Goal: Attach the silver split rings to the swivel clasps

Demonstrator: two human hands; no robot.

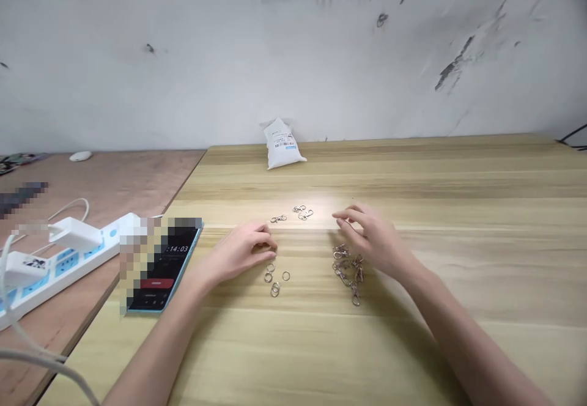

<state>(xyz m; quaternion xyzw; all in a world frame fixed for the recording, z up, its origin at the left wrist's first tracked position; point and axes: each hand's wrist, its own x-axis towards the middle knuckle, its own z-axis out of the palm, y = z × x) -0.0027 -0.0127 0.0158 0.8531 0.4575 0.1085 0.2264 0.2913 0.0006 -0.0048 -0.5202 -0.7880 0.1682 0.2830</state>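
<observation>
Forearms: mine, reaching over the wooden table.
Clip pile: many metal clips bunched here, apparently most of what's left.
Rings: several, loose on the wood.
Left hand: just past them, fingers curled toward thumb; I can't tell if they pinch anything.
Right hand: thumb and forefinger slightly parted, nothing visible between.
Separate clips: three, probably the small share done.
Packet: white, near the wall.

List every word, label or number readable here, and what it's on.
":14:03": phone screen; anything before it is pixelated.
Smaller print on that screen: too small to read.
White packet: printed label with barcode, too small to read.
Charger: dark marking, unreadable.
</observation>
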